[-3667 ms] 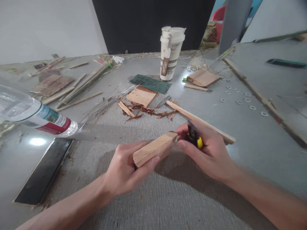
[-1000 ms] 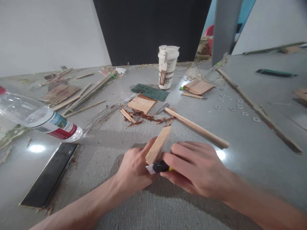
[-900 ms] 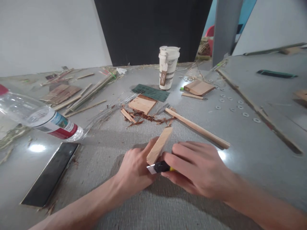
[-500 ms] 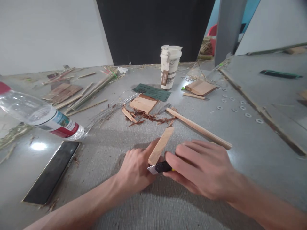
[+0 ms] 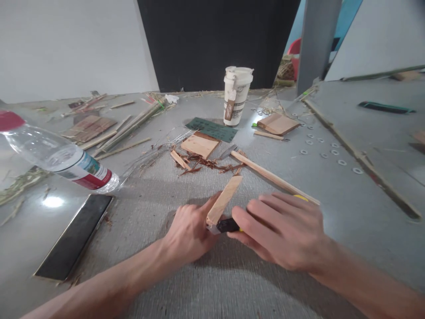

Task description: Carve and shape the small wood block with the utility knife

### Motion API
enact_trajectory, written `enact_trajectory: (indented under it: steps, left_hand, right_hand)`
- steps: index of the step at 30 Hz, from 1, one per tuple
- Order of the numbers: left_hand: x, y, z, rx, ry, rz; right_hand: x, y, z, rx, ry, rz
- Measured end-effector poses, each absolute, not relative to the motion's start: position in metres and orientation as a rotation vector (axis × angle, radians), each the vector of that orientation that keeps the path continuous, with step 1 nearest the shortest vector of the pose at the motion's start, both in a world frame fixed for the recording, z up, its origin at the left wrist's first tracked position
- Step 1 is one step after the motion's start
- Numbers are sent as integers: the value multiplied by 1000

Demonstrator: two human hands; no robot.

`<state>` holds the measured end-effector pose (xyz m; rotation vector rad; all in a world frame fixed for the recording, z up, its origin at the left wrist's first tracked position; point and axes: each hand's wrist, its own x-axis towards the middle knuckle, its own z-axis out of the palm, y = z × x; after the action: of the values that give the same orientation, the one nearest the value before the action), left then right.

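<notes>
My left hand grips a pale wooden block that stands on edge on the grey table, its far end pointing away from me. My right hand is closed around a black and yellow utility knife, whose blade end rests against the near end of the block. Both hands sit side by side near the table's front, touching the block from either side.
A long wooden stick lies just beyond my right hand. Wood shavings, a flat wood piece and green sandpaper lie farther back, with a paper cup. A water bottle and a phone lie left. Washers are scattered right.
Since 3.7 s ago the block has been turned from lying across to pointing away, and the knife has come to its near end. Over the last second the hands have barely moved.
</notes>
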<state>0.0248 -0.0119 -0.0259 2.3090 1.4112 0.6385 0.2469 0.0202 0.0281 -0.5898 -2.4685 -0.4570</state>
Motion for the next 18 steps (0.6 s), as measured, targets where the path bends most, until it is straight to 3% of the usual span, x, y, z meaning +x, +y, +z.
enact_trajectory:
  steps: [2,5,18]
  left_hand:
    - [24,-15,-28,2319,1421,627]
    - [24,-18,-31,2323,1427,614]
    - [28,-17,-30,2208,1471,633]
  right_hand:
    - [259,31,38,-710,-2372,-440]
    - [284,51,50,-964,-1961,-709]
    - [263,37,27,-806,-2241,-155]
